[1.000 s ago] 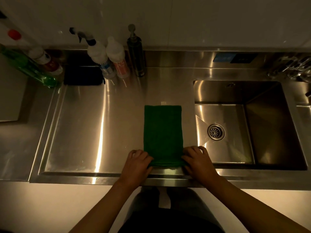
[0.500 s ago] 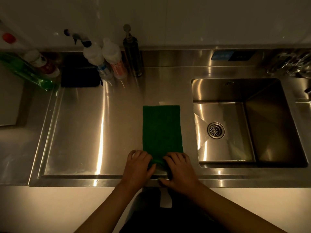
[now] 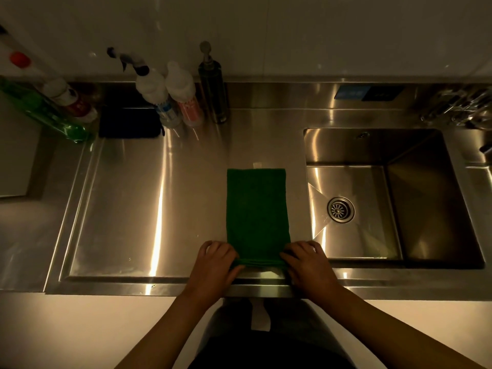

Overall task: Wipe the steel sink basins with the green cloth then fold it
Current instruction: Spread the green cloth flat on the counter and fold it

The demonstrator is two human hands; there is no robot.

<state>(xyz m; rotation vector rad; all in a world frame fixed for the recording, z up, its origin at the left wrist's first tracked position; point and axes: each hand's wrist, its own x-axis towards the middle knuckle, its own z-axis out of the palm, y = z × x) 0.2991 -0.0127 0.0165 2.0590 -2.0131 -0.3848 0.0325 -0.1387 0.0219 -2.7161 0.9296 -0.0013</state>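
The green cloth (image 3: pixel 257 209) lies folded into a long narrow strip on the steel strip between the shallow left basin (image 3: pixel 127 209) and the deep right basin (image 3: pixel 354 235). My left hand (image 3: pixel 215 265) pinches the cloth's near left corner. My right hand (image 3: pixel 308 265) pinches the near right corner. The near edge shows several layers held between the two hands. A drain strainer (image 3: pixel 340 209) sits in the right basin's floor.
Along the back wall stand a spray bottle (image 3: pixel 153 94), a white bottle (image 3: pixel 183 97) and a dark pump dispenser (image 3: pixel 213 86). A black pad (image 3: pixel 129 123) and a green bottle (image 3: pixel 45 113) lie at the back left. A faucet (image 3: pixel 460 107) is at the far right.
My right hand moved from the middle of the cloth's near edge back out to its right corner. My left hand stays at the left corner.
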